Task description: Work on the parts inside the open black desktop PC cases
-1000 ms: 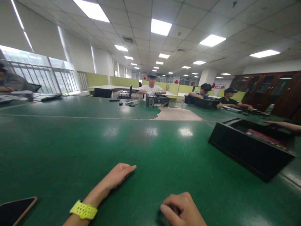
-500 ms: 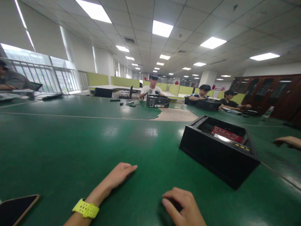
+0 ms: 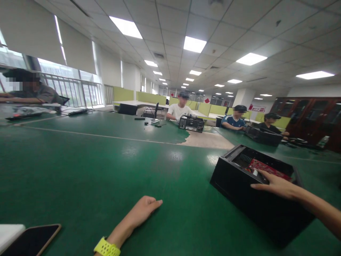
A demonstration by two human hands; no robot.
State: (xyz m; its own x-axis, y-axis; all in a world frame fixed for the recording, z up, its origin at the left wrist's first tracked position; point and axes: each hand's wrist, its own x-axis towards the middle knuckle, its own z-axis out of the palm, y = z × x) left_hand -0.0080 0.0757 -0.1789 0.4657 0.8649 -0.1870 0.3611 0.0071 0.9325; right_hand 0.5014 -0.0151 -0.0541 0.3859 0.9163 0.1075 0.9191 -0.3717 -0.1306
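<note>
My left hand (image 3: 144,210) rests on the green tabletop (image 3: 87,170), its fingers curled in and the thumb pointing right. Nothing shows in it, and a yellow-green strap (image 3: 107,248) circles the wrist. My right hand is out of view. To the right stands a black computer case (image 3: 255,199) with its top side open and a red board (image 3: 266,169) inside. Another person's hand (image 3: 278,185), reaching in from the right edge, lies over the case's near top edge. Its thumb is outside and its fingers are toward the opening.
A phone-like dark slab (image 3: 33,240) lies at the lower left, beside a white object (image 3: 9,234). Across the table, a person in white (image 3: 177,111) handles another computer case (image 3: 191,123). A third case (image 3: 263,135) stands near two more people. Someone (image 3: 45,90) sits at the far left.
My right hand has left the view at the bottom. The other person's hand has come from the right onto the case. My view has tilted up and turned slightly left; my left hand stays on the table.
</note>
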